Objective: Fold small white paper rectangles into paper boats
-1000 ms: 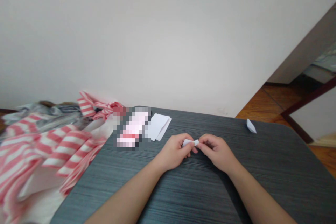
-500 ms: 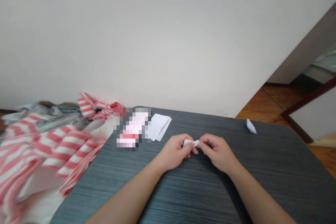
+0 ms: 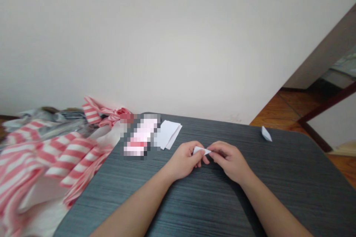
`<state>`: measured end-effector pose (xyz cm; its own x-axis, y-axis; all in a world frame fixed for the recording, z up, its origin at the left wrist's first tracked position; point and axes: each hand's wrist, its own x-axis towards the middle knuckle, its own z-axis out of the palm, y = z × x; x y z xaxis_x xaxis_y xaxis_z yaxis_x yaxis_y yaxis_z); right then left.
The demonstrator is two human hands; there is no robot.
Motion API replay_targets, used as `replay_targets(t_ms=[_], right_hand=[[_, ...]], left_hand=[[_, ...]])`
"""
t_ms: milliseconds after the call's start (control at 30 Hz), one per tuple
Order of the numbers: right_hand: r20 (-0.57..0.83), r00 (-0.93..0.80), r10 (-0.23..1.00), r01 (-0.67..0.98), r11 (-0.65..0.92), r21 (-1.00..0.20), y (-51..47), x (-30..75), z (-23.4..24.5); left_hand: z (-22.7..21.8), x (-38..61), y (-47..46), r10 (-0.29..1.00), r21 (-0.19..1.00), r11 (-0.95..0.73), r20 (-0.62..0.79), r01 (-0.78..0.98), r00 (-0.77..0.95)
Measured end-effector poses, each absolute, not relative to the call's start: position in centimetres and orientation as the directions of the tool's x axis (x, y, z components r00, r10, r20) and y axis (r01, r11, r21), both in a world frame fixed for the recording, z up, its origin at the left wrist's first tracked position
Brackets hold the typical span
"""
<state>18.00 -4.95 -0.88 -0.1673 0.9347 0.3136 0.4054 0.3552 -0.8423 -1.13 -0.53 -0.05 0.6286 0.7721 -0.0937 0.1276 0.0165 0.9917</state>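
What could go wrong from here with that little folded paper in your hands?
The small folded paper is pinched between the left hand and right hand, so it might slip or crease unevenly. If dropped, it could get lost among the loose white paper sheets or the pink-and-white striped cloth beside the dark table.

Through my feed, the fingers of the left hand (image 3: 183, 161) and right hand (image 3: 229, 161) cover much of the folded paper (image 3: 200, 150), so I see only a thin white sliver and can't read its folds. A pixelated patch (image 3: 141, 136) on the table (image 3: 292, 181) blurs out whatever lies there, and I can't tell what it is. The small white piece (image 3: 266, 133) near the far edge is too small for me to judge its shape. The striped cloth (image 3: 55, 159) runs off the left edge, and the bottom edge cuts off the left forearm (image 3: 130, 211) and right forearm (image 3: 274, 207)
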Motion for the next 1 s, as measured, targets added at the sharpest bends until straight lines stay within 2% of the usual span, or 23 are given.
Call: replay_targets(t_ms=[267, 733, 1000], right_hand=[[0.419, -0.214, 0.883, 0.375, 0.47, -0.799, -4.86, 18.22, -0.49], [0.431, -0.248, 0.867, 0.433, 0.498, -0.751, -5.03, 18.33, -0.37], [0.461, -0.289, 0.839, 0.418, 0.544, -0.727, -4.91, 18.23, -0.56]], left_hand=[[0.07, -1.08, -0.52, 0.762, 0.993, 0.052, -0.105, 0.102, 0.639], [0.23, -1.08, -0.6, 0.75, 0.995, 0.056, -0.1, 0.088, 0.654], [0.37, -1.16, -0.63, 0.756, 0.989, 0.025, -0.115, 0.147, 0.645]])
